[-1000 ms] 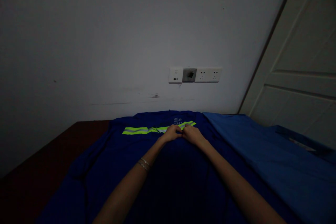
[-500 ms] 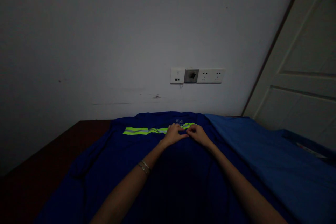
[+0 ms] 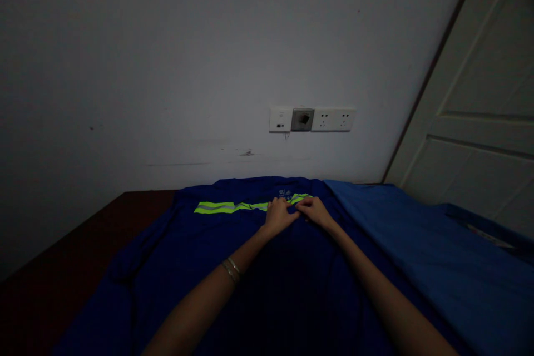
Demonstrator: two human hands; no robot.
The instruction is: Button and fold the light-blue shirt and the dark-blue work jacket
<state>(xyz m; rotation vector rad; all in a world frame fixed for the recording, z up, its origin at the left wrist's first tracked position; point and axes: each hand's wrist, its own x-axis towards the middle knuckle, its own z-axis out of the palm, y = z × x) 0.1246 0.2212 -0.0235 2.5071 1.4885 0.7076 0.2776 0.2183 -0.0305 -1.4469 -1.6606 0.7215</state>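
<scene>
A dark blue work jacket point(image 3: 179, 261) lies spread out, with a yellow-green and silver reflective strip point(image 3: 214, 208) across its upper part. Over that strip, near a small white print point(image 3: 285, 193), my left hand point(image 3: 278, 216) grips the jacket, thumb and fingers pinched. Close against it on the right, my right hand point(image 3: 314, 211) pinches the same stretch of cloth with bent fingers. The fingertips of both hands nearly meet. What exactly lies between them is too small and dark to make out.
A lighter blue cloth point(image 3: 400, 239) lies to the right, partly beside the jacket. The dark red tabletop point(image 3: 104, 233) shows at left. Behind stands a grey wall with a row of sockets point(image 3: 312, 120); a panelled door point(image 3: 479, 122) is at right.
My left hand has shifted slightly right, its thumb and fingers drawn closer to my right hand. My right hand stays almost in place. The view has moved a little.
</scene>
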